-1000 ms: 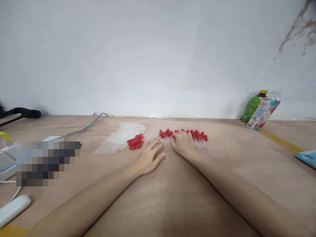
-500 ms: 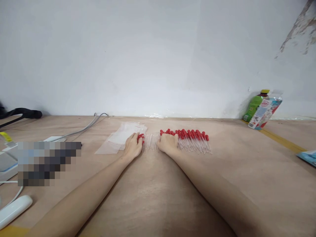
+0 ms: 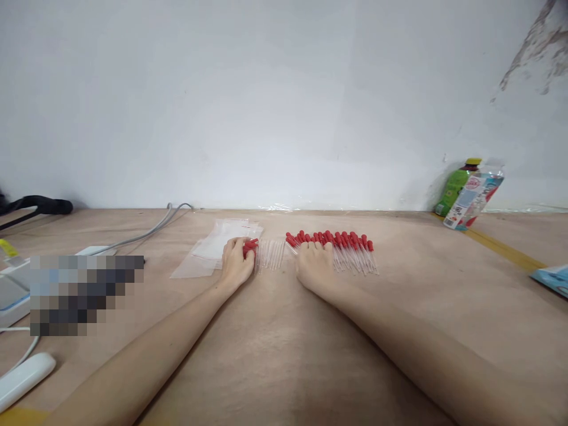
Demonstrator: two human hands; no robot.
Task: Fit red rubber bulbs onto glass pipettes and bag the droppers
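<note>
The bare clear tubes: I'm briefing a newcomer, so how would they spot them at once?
On the wooden table, look near the middle, in front of the white wall. There, a short row of clear tubes lies between the left hand and the right hand. Unlike the red-topped tubes farther right, these show no red at all.

Background, both sides

Right: yellow-capped green plastic bottle [image 3: 452, 190], clear plastic bottle with printed white-and-red wrap [image 3: 473, 202] just beside, flat light-blue packet [image 3: 551, 280]. Left: thin grey cable [image 3: 141, 235], glossy white rounded object [image 3: 27, 378]. Behind: plain white wall [image 3: 266, 106], peeling upper right.
</note>
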